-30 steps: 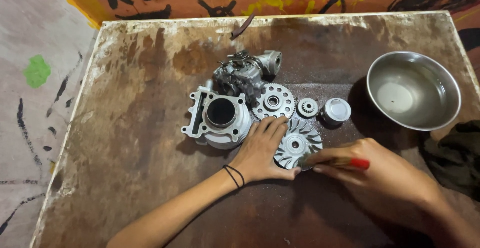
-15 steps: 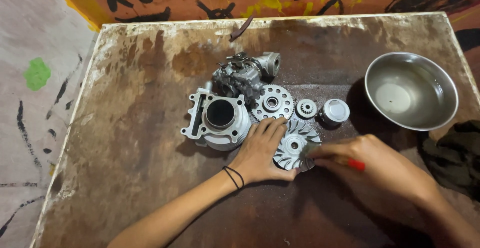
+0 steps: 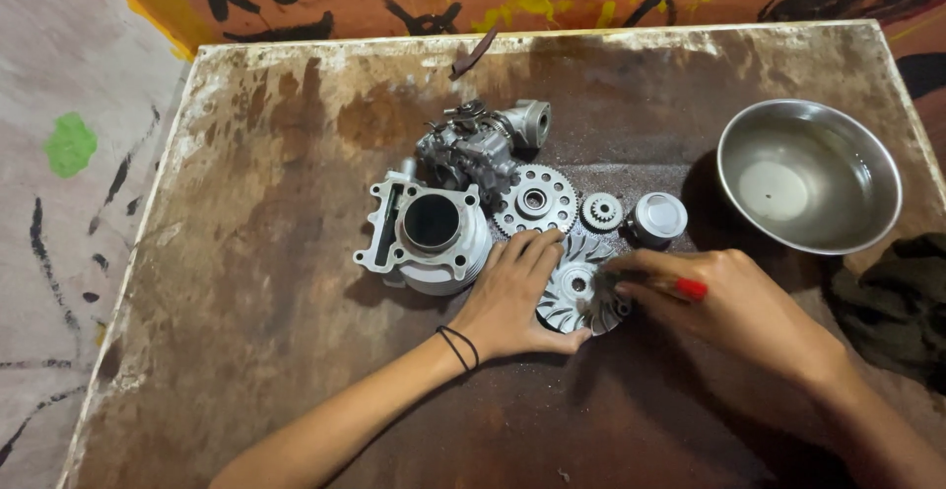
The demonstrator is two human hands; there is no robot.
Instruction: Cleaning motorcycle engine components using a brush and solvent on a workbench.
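Left hand [image 3: 514,297] fingers spread on the finned metal disc [image 3: 581,287] — right hand [image 3: 734,302] pinching a red-handled tool [image 3: 685,288].

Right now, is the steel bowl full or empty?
Empty: the steel bowl sits upright and its bare, shiny bottom shows, with nothing inside.

Our worn, rust-stained table [image 3: 246,282] and the parts lying on it.

We see a cylinder block [image 3: 429,235] near the middle, a carburettor [image 3: 473,144] just behind it, then a large toothed gear [image 3: 534,200], a small gear [image 3: 601,211] and a piston [image 3: 658,219] in a row to the right. A finned pulley disc [image 3: 579,292] lies in front of them. A steel bowl [image 3: 867,203] stands at the right, a dark cloth [image 3: 897,307] beside it.
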